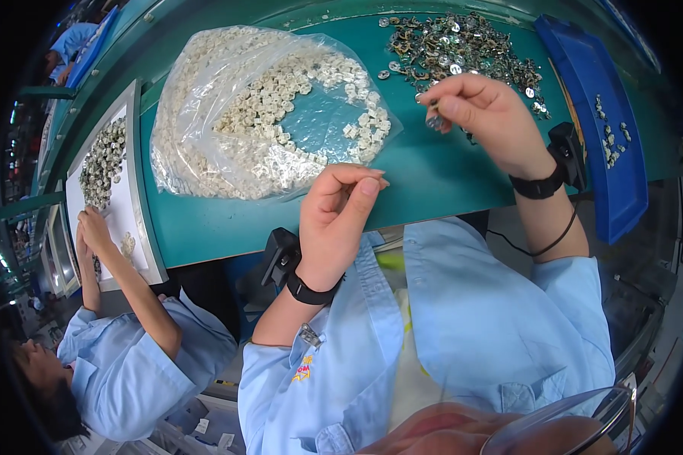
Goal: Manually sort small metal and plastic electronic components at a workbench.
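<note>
Glasses lens lowest, hands bent over the desk

Beyond the glasses, the near edge of the desk is overlapped by the left hand; its fingers are brought together, but whether anything is pinched cannot be told. A strip of desk is exposed between the clear bag of white parts and the metal pieces heaped toward the far right corner. Before that heap, one metal piece is clamped in the inward-turned right hand's fingers. The right edge is flanked by a blue tray.
</note>
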The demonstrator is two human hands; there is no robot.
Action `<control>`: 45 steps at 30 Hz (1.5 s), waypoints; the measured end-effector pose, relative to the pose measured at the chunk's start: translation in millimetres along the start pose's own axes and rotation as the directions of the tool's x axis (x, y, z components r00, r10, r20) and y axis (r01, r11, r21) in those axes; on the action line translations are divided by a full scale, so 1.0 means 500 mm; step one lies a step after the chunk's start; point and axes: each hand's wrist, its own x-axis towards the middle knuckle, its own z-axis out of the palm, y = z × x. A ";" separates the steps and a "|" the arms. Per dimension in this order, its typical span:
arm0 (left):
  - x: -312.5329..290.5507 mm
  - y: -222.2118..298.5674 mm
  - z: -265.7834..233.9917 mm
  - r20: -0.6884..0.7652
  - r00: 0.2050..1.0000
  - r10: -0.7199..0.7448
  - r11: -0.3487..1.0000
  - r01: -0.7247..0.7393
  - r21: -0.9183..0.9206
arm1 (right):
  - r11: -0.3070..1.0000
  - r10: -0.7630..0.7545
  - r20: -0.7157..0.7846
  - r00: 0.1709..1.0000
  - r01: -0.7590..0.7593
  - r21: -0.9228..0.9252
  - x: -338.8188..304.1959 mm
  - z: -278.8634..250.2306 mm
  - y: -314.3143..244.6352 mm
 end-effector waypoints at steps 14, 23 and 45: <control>0.007 -0.008 0.012 0.103 0.971 0.216 0.925 -0.237 0.295 | 0.918 0.011 0.174 0.985 -0.079 0.389 -0.055 0.093 0.017; 0.006 -0.026 0.013 0.002 0.980 0.198 0.974 -0.197 0.109 | 0.955 0.017 0.131 0.991 -0.055 0.292 -0.060 0.104 0.016; -0.001 -0.049 0.004 -0.054 0.987 0.150 0.987 -0.153 -0.055 | 0.981 -0.082 0.067 0.994 0.068 0.182 -0.057 0.120 0.048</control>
